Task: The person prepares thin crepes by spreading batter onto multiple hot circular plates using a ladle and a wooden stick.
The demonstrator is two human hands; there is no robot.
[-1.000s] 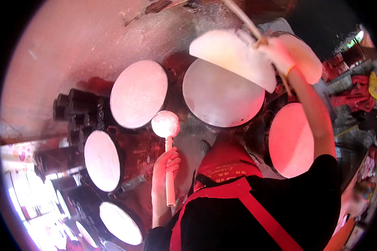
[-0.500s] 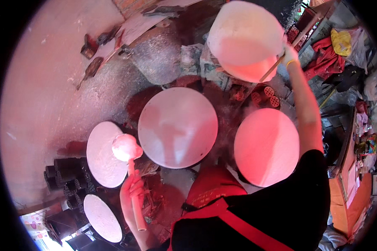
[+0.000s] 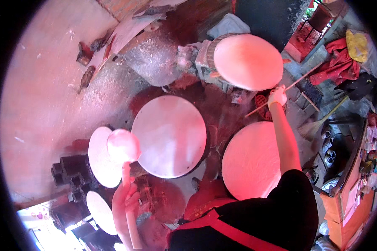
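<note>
So the left hand (image 3: 129,197) has its fingers wrapped around the ladle (image 3: 124,145), partway along the handle, with a length of handle poking out below the fist. My guess is that grip keeps the fingers well clear of the round head. The head sits over the right edge of the left disc (image 3: 99,161) and right by the left rim of the bare disc (image 3: 169,136) (can't tell if it touches either one, the light washes it out).

Right hand (image 3: 277,96) is grasping a thin stick (image 3: 303,77) well in from both ends, fingers closed on it, arm stretched out past the right disc (image 3: 249,163). Held like that, I'd say it balances easily. The hand is just off the near edge of the pale round (image 3: 249,62), which lies flat on a ribbed stand (image 3: 213,54). Flat probably suits something that thin and floppy. The stick's low end shows over the briquettes (image 3: 262,101), the ones with holes.

The discs ring the person, presumably so each rim is a short reach away. The bare disc shows smooth grey right to its edge; the left and right ones look paler, coated maybe. Dark cylinders (image 3: 73,175) pile up beyond the left disc's lower edge, maybe fuel kept handy.
</note>
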